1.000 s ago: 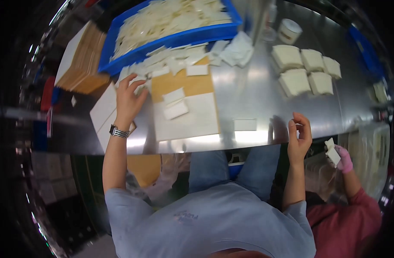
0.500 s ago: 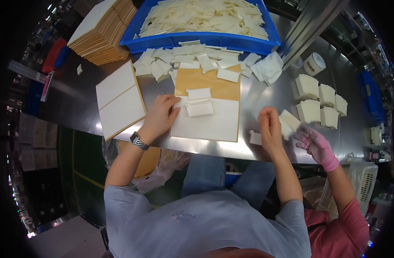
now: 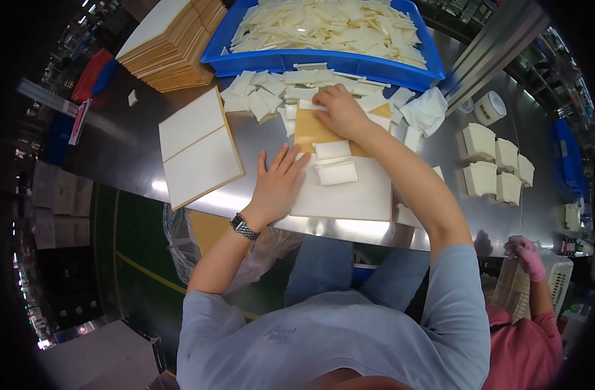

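Observation:
In front of me lies a board (image 3: 369, 201), white on its near part and brown on its far part. Two small flat white rectangular pieces rest on it: one piece (image 3: 337, 173) on the white part, another piece (image 3: 333, 150) just beyond. My left hand (image 3: 281, 183) lies with fingers spread on the board's left edge. My right hand (image 3: 344, 112) reaches over the far end of the board, its fingers bent down around a flat white piece there, partly hidden by the hand. Loose white pieces (image 3: 261, 101) are heaped just beyond.
A blue tray (image 3: 323, 62) full of white pieces stands at the back. To the left are a white board (image 3: 203, 149) and a stack of boards (image 3: 177, 55). A cloth (image 3: 425, 112), a white tub (image 3: 490, 108) and stacked pieces (image 3: 480, 179) sit right. A co-worker's pink-gloved hand (image 3: 526, 257) is lower right.
My right hand has swung from the right side up to the board's far end. My left hand has opened flatter on the board's edge. The co-worker's hand has drawn back from the table.

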Motion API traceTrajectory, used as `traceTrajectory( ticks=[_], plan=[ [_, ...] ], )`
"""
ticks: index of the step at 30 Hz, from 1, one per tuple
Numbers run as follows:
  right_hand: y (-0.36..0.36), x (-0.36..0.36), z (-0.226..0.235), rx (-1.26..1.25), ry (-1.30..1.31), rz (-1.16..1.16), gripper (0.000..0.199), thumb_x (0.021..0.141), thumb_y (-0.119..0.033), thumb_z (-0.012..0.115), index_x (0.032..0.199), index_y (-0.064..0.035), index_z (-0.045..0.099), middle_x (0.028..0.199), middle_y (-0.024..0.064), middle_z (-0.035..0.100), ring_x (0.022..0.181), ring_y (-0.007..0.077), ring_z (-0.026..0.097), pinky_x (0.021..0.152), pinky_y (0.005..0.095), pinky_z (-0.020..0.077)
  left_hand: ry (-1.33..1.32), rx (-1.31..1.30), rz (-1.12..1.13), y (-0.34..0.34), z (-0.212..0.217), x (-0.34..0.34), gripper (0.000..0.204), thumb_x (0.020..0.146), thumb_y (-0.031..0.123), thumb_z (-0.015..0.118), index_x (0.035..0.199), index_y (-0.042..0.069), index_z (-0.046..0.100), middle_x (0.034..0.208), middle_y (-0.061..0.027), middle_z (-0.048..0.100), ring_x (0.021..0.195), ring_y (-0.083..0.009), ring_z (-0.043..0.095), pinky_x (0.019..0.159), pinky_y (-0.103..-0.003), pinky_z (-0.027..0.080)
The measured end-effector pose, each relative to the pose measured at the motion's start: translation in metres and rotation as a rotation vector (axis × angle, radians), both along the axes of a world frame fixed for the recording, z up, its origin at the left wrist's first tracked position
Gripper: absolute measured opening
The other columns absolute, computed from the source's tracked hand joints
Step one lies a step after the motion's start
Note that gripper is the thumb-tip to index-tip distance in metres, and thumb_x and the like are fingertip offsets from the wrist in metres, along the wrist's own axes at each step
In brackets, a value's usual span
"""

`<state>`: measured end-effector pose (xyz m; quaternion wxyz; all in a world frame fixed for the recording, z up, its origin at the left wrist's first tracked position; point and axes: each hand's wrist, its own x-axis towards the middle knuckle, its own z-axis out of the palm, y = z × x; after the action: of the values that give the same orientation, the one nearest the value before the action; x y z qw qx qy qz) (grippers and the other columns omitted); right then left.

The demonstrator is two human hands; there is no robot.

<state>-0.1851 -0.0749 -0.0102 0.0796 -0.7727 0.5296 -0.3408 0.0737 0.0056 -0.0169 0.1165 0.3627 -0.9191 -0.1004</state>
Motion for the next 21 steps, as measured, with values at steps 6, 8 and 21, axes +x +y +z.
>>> traceTrajectory(
  ticks=[6,8,21],
  plan=[
    [-0.019,0.003,0.004,0.048,0.138,-0.104,0.031,0.093,-0.016,0.066,0.121,-0.0059,0.059,0.103,0.0169,0.067,0.094,0.0369,0.064,0.083,0.0439,0.0537,0.02,0.043,0.0,-0.001,0.001,0.006,0.044,0.103,0.024,0.048,0.147,0.016,0.049,0.157,-0.0109,0.041,0.15,-0.0285,0.03,0.118,-0.066,0.015],
    [-0.025,-0.007,0.012,0.159,0.106,-0.214,0.032,0.095,-0.016,0.063,0.125,-0.0065,0.056,0.101,0.0187,0.067,0.087,0.0373,0.066,0.079,0.044,0.0551,-0.003,0.065,-0.006,-0.002,0.004,0.004,0.044,0.103,0.023,0.047,0.147,0.016,0.048,0.158,-0.011,0.041,0.15,-0.0297,0.03,0.118,-0.066,0.014],
    [0.153,-0.076,0.076,0.154,-1.204,-0.232,0.042,0.108,-0.043,0.039,0.122,-0.0066,0.056,0.105,0.0212,0.071,0.078,0.0216,0.069,0.063,0.0286,0.0514,0.251,-0.166,-0.09,-0.138,0.041,-0.051,0.033,0.082,0.004,0.062,0.115,0.008,0.066,0.12,-0.009,0.066,0.119,-0.0285,0.057,0.097,-0.044,0.043]
  ],
)
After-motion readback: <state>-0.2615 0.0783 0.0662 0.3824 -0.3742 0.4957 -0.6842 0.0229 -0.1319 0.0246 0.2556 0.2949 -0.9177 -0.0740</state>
